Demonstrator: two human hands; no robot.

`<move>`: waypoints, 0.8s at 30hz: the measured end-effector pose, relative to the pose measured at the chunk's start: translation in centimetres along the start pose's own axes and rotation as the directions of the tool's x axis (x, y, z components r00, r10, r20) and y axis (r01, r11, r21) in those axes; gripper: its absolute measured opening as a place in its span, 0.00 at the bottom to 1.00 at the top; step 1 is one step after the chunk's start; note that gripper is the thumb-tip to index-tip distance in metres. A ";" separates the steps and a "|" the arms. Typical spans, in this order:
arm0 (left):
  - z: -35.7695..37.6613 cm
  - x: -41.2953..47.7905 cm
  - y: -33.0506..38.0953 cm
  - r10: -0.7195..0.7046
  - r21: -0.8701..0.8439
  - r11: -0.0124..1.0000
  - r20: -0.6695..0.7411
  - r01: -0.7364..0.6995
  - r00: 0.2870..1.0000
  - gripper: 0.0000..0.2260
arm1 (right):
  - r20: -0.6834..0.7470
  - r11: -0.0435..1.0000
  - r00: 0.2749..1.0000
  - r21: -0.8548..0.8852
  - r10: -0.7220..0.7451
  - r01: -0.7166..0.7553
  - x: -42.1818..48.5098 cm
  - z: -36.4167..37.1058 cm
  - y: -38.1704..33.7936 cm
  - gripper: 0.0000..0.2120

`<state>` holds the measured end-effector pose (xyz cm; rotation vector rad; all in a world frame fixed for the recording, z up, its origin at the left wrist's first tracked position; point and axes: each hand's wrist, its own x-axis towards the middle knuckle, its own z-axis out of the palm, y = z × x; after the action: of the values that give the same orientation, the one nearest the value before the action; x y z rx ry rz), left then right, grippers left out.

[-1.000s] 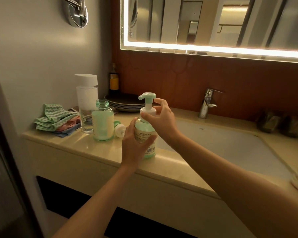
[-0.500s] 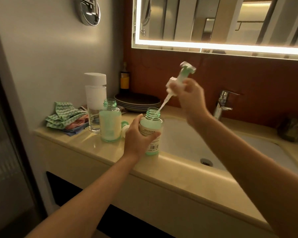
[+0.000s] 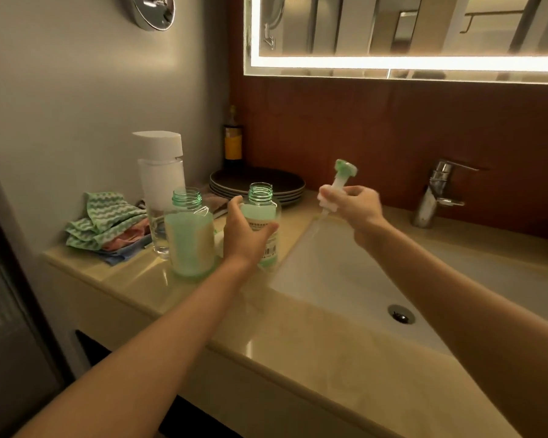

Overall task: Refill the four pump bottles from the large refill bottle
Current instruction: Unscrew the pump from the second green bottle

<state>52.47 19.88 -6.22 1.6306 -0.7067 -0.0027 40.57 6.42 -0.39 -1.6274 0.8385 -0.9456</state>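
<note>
Left hand (image 3: 246,235): thumb and fingers are curled round the body of a labelled pump bottle (image 3: 260,197), thumb on its left shoulder, fingertips wrapped over the label on its right. The bottle is upright at the counter edge beside the left rim of the sink basin (image 3: 345,279). Its threaded neck is open, and pale green liquid shows inside. Motion blur prevents confirming whether its base rests on the countertop (image 3: 298,330) or sits just above it. Right hand (image 3: 356,207): fingers are closed together around the white collar of the removed pump head (image 3: 344,175), which is held tilted above the basin, green nozzle uppermost. Its thin dip tube (image 3: 317,221) slants down toward the bottle and stays apart from it. A second open pump bottle (image 3: 190,238) stands just left of the held one and is filled with pale green liquid to near the shoulder. Behind it stands a tall clear bottle with a white cap (image 3: 160,165). Folded cloths (image 3: 105,219) lie at the counter's far left. A stack of dark plates (image 3: 257,180) sits against the back wall, with a small yellow-labelled bottle (image 3: 233,143) in the corner behind it. A chrome faucet (image 3: 437,191) stands behind the basin, under a lit mirror (image 3: 393,33).
</note>
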 end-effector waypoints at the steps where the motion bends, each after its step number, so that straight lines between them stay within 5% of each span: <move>1: 0.2 0.5 -0.1 -0.002 0.018 1.000 -0.007 0.002 1.000 0.34 | 0.029 0.999 0.999 -0.039 0.019 -0.018 0.7 0.8 0.5 0.21; 16: 1.0 4.1 -1.0 -0.023 0.064 0.998 -0.087 0.029 0.996 0.41 | 0.191 0.850 0.968 -0.525 0.163 -0.039 6.1 8.9 4.5 0.22; 24: 0.2 3.4 0.0 0.041 0.061 0.997 -0.069 -0.037 0.997 0.40 | 0.199 0.824 0.964 -0.566 0.175 -0.033 5.9 9.8 3.6 0.24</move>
<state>55.11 18.16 -4.93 1.6650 -0.6904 0.1044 51.71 4.52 -4.43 -2.1209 1.0853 -0.4139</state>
